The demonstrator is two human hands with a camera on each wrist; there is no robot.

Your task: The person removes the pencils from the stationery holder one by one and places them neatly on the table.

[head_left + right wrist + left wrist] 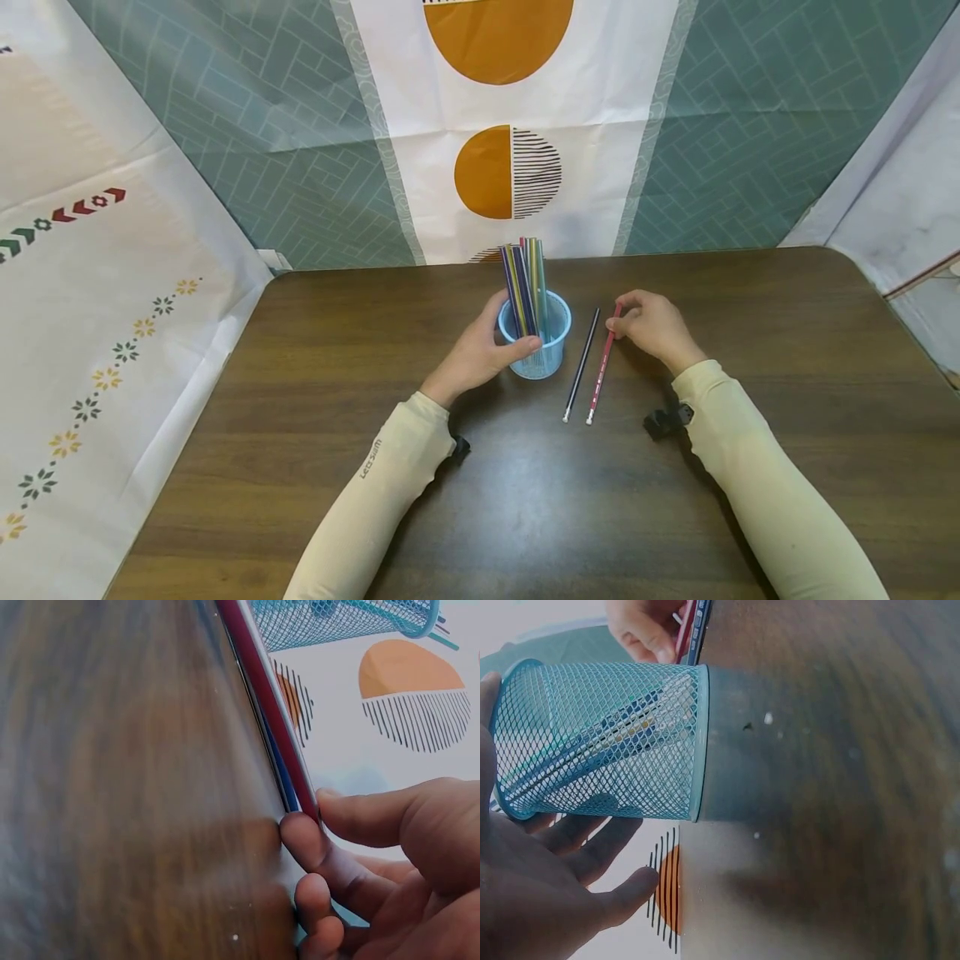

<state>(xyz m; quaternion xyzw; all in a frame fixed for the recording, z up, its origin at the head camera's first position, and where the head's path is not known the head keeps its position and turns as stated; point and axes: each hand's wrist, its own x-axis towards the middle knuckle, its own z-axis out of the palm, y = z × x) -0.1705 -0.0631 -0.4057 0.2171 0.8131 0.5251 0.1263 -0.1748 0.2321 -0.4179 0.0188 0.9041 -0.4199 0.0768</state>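
Observation:
A light-blue mesh pencil cup (542, 364) stands upright on the table, with several striped and coloured pencils (522, 287) leaning in it. My left hand (480, 354) holds the cup from its left side, thumb across the front near the rim; the left wrist view has the fingers behind the mesh. To the right of the cup, my right hand (654, 327) pinches a red pencil (270, 697) near its far end between thumb and fingertips. The pencil's white eraser end points toward me. A dark pencil (582, 364) lies between the cup and the red one.
The brown wooden table (787, 375) reaches back to a patterned cloth (735, 167) hung behind it. A white cloth (150, 375) with floral print hangs along the left side. Black wrist cameras (660, 423) hang under both sleeves.

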